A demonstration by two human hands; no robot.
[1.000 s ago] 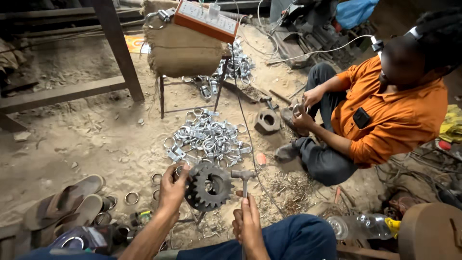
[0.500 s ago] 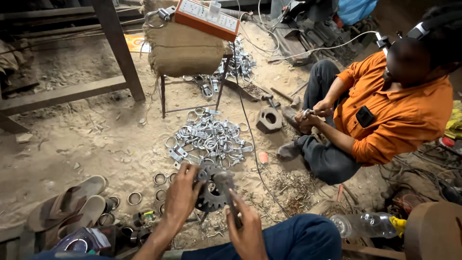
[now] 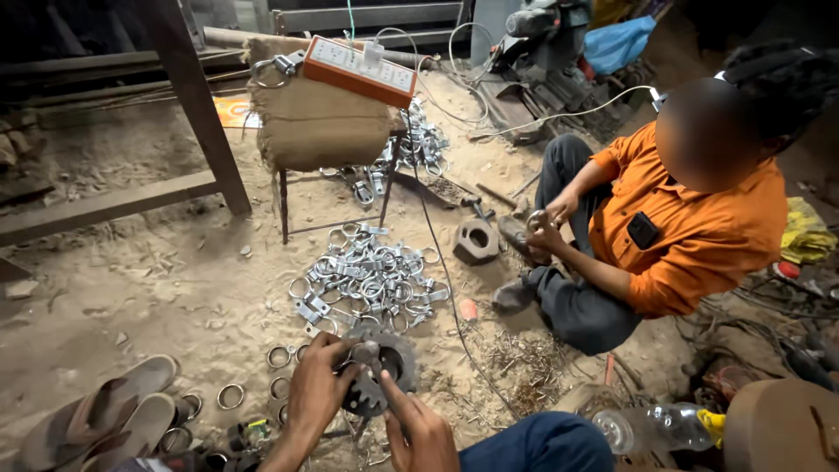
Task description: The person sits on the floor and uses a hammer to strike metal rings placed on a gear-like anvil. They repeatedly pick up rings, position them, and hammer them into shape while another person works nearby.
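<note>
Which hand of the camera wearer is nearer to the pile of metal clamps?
Left. The left hand on the gear is just below the pile of metal clamps; the right hand is lower.

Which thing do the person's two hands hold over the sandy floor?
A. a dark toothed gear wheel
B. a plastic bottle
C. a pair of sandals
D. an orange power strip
A: the left hand and the right hand both grip the dark toothed gear wheel, near the pile of metal clamps.
</note>
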